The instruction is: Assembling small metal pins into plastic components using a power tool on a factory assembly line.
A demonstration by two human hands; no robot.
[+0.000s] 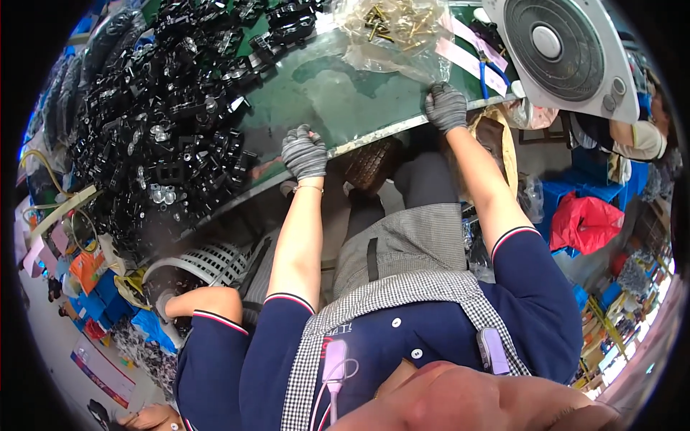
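Observation:
My left hand (303, 152), in a grey knit glove, rests at the near edge of the green-topped table (338, 104). Its fingers are curled in, and whatever they may hold is hidden. To its left lies a large heap of glossy black plastic parts (165, 136). Further right, my gloved right hand (446, 108) is closed at the table edge. The near corner of a clear plastic bag (413, 68) reaches its fingers; I cannot tell whether they grip it. Brass-coloured screw-like pieces (399, 23) lie in that bag.
Blue-handled pliers (484, 77) lie right of the bag, near a grey fan (568, 50). A white plastic basket (208, 264) stands below the table at left. A co-worker's arm (205, 303) is beside it. A red bag (586, 221) sits on blue bins at right.

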